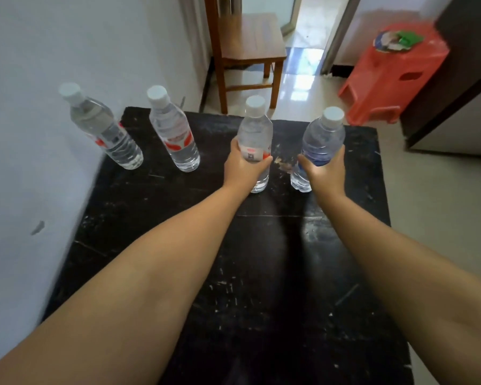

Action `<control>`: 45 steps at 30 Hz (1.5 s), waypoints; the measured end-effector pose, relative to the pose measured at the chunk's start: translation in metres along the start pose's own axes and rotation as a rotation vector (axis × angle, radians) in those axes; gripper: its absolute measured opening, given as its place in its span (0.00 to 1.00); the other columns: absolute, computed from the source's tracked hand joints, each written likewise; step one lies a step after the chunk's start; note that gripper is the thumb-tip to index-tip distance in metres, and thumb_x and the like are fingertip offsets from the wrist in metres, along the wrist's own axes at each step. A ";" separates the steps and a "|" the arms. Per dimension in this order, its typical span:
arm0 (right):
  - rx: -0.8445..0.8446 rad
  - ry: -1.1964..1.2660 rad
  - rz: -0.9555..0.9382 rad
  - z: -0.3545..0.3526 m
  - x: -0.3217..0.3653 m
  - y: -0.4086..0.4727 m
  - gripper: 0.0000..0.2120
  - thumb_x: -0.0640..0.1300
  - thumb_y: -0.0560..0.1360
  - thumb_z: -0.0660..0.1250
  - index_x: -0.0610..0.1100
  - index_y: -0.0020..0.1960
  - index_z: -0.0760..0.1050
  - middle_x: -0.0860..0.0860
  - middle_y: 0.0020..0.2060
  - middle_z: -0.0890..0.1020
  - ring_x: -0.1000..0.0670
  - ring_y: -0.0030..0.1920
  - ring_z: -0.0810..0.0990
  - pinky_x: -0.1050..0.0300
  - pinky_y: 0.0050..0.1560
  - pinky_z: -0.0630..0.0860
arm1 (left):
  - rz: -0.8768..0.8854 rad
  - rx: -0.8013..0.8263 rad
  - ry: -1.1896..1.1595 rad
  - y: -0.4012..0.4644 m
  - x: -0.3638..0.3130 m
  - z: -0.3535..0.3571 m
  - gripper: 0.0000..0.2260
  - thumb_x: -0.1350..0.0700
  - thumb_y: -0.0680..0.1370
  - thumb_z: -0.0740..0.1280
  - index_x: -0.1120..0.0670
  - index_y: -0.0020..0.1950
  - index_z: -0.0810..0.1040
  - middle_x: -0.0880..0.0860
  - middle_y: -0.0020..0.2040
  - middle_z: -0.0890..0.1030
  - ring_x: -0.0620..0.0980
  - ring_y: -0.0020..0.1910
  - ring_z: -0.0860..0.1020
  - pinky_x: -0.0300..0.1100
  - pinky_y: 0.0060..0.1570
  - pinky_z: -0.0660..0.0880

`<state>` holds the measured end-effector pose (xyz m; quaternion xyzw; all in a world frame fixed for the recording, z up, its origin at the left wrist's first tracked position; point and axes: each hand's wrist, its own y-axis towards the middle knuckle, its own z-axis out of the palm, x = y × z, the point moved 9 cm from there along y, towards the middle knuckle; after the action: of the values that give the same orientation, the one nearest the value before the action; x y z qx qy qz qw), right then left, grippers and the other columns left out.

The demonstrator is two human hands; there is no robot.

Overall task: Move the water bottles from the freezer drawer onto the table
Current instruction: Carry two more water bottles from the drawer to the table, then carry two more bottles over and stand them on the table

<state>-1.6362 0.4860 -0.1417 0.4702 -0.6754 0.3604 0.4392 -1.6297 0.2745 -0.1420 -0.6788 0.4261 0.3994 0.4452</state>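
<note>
So from my feed, four water bottles are up on the black tabletop right now, all upright with white caps. My left hand is wrapped around the red-label bottle near the middle of the tabletop, fingers curled round its lower half, and its base looks like it's sitting on the surface. My right hand is gripping the blue-label bottle just to the right of that one, thumb on the near side and fingers round the back; this one tilts a bit, and I can't tell for sure if its bottom is fully down on the tabletop. The other two bottles stand free toward the far left of the tabletop: one second red-label bottle left of the bottle in my left hand, and one corner bottle right by the wall. Past the far edge of the tabletop there's a wooden chair, and off beyond its far right corner a red plastic stool with some stuff on top.
</note>
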 end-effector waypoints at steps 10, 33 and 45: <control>-0.027 -0.006 -0.026 -0.021 -0.017 0.022 0.34 0.43 0.72 0.74 0.40 0.72 0.60 0.46 0.65 0.73 0.55 0.60 0.72 0.67 0.60 0.67 | 0.090 0.028 0.067 0.017 -0.002 0.019 0.34 0.58 0.71 0.75 0.53 0.73 0.61 0.49 0.63 0.73 0.40 0.57 0.69 0.28 0.55 0.66; 0.503 -0.240 0.464 0.046 -0.067 -0.119 0.13 0.39 0.79 0.61 0.38 0.62 0.72 0.45 0.41 0.79 0.51 0.34 0.77 0.60 0.31 0.72 | -0.238 0.193 0.626 -0.095 0.079 -0.079 0.17 0.53 0.78 0.66 0.55 0.66 0.73 0.56 0.61 0.78 0.54 0.59 0.77 0.45 0.59 0.73; 1.194 -1.103 -0.124 0.152 -0.016 -0.348 0.11 0.45 0.80 0.60 0.37 0.52 0.75 0.44 0.36 0.79 0.46 0.32 0.78 0.55 0.34 0.76 | -0.373 0.115 0.729 -0.299 0.173 -0.207 0.10 0.54 0.78 0.65 0.54 0.58 0.78 0.53 0.58 0.79 0.52 0.56 0.78 0.47 0.57 0.75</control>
<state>-1.3407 0.2509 -0.1843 0.7716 -0.4611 0.3513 -0.2621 -1.2618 0.1123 -0.1637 -0.8154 0.4472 0.0206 0.3671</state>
